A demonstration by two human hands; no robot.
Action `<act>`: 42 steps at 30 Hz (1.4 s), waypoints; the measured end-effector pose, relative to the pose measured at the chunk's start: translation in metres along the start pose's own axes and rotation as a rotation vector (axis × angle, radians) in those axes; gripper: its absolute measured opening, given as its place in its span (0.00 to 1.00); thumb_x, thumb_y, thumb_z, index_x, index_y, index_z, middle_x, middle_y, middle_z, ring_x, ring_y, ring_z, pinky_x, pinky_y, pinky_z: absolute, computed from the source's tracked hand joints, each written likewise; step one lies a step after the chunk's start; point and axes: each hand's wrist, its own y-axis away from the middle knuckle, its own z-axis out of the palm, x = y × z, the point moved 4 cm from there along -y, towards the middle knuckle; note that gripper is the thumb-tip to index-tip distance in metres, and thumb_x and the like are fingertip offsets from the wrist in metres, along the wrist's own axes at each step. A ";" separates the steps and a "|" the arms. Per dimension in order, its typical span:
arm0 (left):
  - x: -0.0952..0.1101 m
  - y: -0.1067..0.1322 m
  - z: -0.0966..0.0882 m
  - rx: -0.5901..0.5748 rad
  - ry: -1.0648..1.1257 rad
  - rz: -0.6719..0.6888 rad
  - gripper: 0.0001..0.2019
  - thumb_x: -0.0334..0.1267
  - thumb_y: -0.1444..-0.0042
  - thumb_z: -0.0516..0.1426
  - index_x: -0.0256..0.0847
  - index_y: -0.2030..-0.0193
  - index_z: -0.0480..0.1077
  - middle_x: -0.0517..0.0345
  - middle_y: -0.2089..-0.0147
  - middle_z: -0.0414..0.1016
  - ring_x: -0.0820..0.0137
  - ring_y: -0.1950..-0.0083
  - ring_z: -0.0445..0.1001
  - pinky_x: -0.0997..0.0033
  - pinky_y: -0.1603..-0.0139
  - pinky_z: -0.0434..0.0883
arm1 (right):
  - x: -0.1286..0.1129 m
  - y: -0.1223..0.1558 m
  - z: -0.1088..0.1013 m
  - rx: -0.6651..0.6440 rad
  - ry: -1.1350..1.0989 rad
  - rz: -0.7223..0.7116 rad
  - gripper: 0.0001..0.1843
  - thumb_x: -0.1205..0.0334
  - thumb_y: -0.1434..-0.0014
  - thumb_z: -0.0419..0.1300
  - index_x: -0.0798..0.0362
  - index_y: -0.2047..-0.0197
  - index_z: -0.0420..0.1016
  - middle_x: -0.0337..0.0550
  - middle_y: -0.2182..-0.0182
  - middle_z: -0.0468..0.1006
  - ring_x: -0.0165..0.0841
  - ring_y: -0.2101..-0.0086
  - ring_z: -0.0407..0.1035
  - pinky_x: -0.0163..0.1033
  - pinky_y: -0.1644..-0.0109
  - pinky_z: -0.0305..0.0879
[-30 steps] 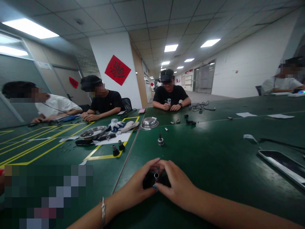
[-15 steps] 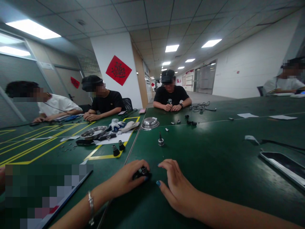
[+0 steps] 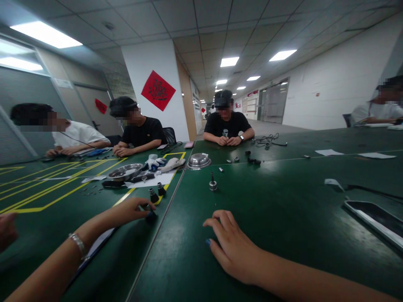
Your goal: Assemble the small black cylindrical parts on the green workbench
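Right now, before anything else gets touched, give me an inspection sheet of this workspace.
Surface: green table, with yellow tape on the left.
Job's things: two black-and-metal parts standing together; a dark part just nearer; a metal part with an upright rod farther right.
Clutter: gloves, steel bowl, papers, phone-like device.
Hands: left hand around the dark part, whose base is too dark to judge; right hand open, holding nothing.
Cables: loosely coiled dark cable at the far side.
Surroundings: a person seated opposite, others at the sides; red diamond sign on the column.
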 end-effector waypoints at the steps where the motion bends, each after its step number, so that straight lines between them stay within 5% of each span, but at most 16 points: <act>1: -0.008 -0.001 -0.003 0.001 -0.034 -0.041 0.16 0.52 0.58 0.60 0.47 0.64 0.77 0.56 0.62 0.80 0.57 0.61 0.76 0.63 0.59 0.71 | 0.000 0.000 0.000 -0.006 0.003 0.004 0.19 0.71 0.41 0.53 0.54 0.47 0.61 0.51 0.51 0.60 0.43 0.49 0.55 0.52 0.43 0.57; 6: -0.024 -0.002 -0.004 0.117 -0.204 -0.245 0.29 0.49 0.47 0.52 0.36 0.40 0.60 0.45 0.54 0.78 0.51 0.54 0.75 0.58 0.56 0.71 | -0.001 0.000 -0.002 -0.016 -0.001 0.009 0.20 0.72 0.41 0.53 0.55 0.45 0.61 0.52 0.51 0.60 0.42 0.49 0.55 0.52 0.43 0.57; 9: -0.016 0.001 0.007 0.335 -0.457 -0.297 0.34 0.50 0.43 0.49 0.30 0.35 0.51 0.33 0.44 0.70 0.42 0.44 0.68 0.48 0.51 0.66 | -0.001 -0.001 -0.002 -0.019 0.000 0.012 0.21 0.72 0.42 0.54 0.56 0.44 0.60 0.52 0.51 0.60 0.42 0.49 0.55 0.51 0.43 0.57; 13: 0.009 0.001 0.034 0.593 -0.712 -0.029 0.33 0.49 0.43 0.50 0.30 0.35 0.53 0.34 0.34 0.56 0.44 0.33 0.51 0.46 0.37 0.52 | 0.000 -0.001 -0.001 -0.021 -0.002 0.013 0.21 0.71 0.41 0.54 0.55 0.44 0.60 0.52 0.51 0.60 0.42 0.49 0.55 0.51 0.43 0.57; 17: 0.017 -0.010 0.051 0.708 -0.772 0.179 0.29 0.43 0.43 0.49 0.31 0.36 0.57 0.40 0.34 0.59 0.52 0.31 0.49 0.50 0.32 0.42 | 0.001 -0.001 -0.001 -0.030 0.008 0.027 0.21 0.70 0.41 0.54 0.55 0.44 0.60 0.51 0.50 0.60 0.41 0.49 0.55 0.50 0.42 0.56; 21: 0.015 -0.024 0.052 0.799 -0.783 0.202 0.29 0.41 0.43 0.48 0.26 0.37 0.57 0.36 0.36 0.62 0.54 0.31 0.48 0.50 0.32 0.40 | 0.000 -0.002 -0.001 -0.049 0.013 0.044 0.21 0.70 0.41 0.54 0.55 0.44 0.61 0.51 0.50 0.60 0.41 0.48 0.55 0.49 0.42 0.55; 28: 0.020 -0.026 0.051 0.712 -0.815 0.231 0.22 0.35 0.42 0.46 0.27 0.44 0.68 0.39 0.44 0.72 0.55 0.31 0.50 0.48 0.32 0.36 | 0.001 -0.002 0.000 -0.047 0.021 0.043 0.21 0.70 0.41 0.54 0.54 0.44 0.61 0.51 0.50 0.60 0.41 0.48 0.55 0.50 0.42 0.55; 33: 0.024 -0.023 0.054 0.717 -0.813 0.353 0.21 0.31 0.41 0.45 0.29 0.43 0.66 0.40 0.44 0.72 0.56 0.32 0.53 0.47 0.32 0.35 | 0.002 -0.001 0.001 -0.045 0.022 0.046 0.21 0.69 0.41 0.54 0.53 0.44 0.61 0.51 0.50 0.59 0.41 0.48 0.55 0.50 0.42 0.56; 42: 0.028 -0.019 0.053 0.662 -0.832 0.366 0.13 0.33 0.42 0.51 0.36 0.55 0.75 0.43 0.50 0.76 0.52 0.35 0.58 0.43 0.33 0.42 | 0.002 -0.001 0.000 -0.040 0.018 0.057 0.23 0.70 0.43 0.54 0.53 0.43 0.59 0.50 0.49 0.58 0.41 0.48 0.55 0.49 0.42 0.56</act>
